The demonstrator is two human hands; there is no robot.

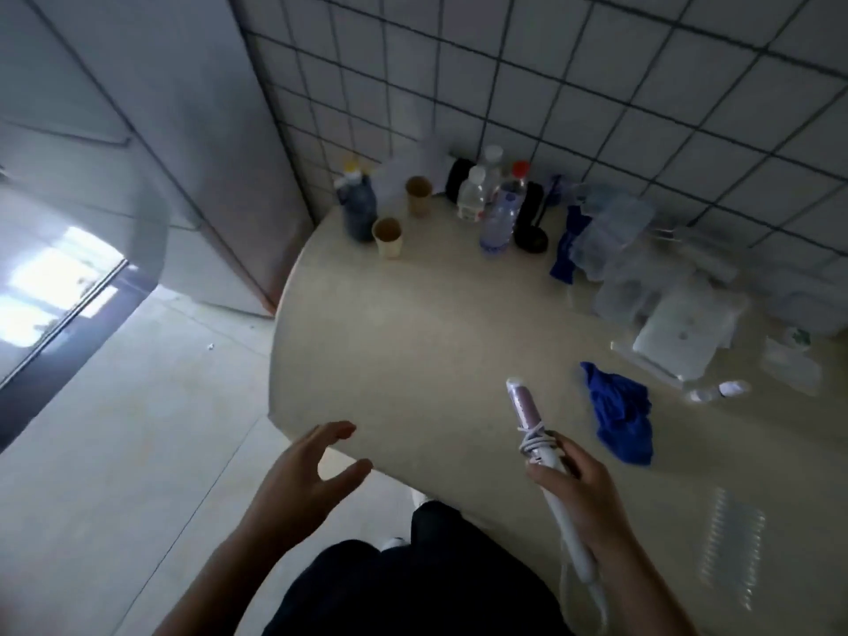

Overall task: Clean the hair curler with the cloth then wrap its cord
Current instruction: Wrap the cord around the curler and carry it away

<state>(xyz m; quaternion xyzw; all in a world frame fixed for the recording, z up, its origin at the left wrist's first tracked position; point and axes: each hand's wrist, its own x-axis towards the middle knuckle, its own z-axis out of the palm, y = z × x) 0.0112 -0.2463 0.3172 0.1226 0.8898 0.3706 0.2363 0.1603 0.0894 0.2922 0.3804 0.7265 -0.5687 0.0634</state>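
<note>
**Holding curler by handle, cloth set aside**

Gripping the curler [546,456] low in the frame, right of centre, the right hand [583,498] is wrapped around the white handle. Pink barrel points up-frame over the table [413,337]. Handle grip keeps the barrel clear of the fingers. A few turns of cord [537,440] sit at the barrel-handle junction; the rest trails off the butt toward the bottom edge, so wrapping looks, by my judgement, partly done at most. Left hand [312,470], lower centre-left, is unclenched and holds nothing, fingers spread by the table edge, likely poised to take the loose cord. Blue cloth [619,415] lies crumpled on the table just right of the barrel, untouched by either hand, within reach. Bottles [498,208] and cups [387,236] stand at upper centre, well apart.
</note>
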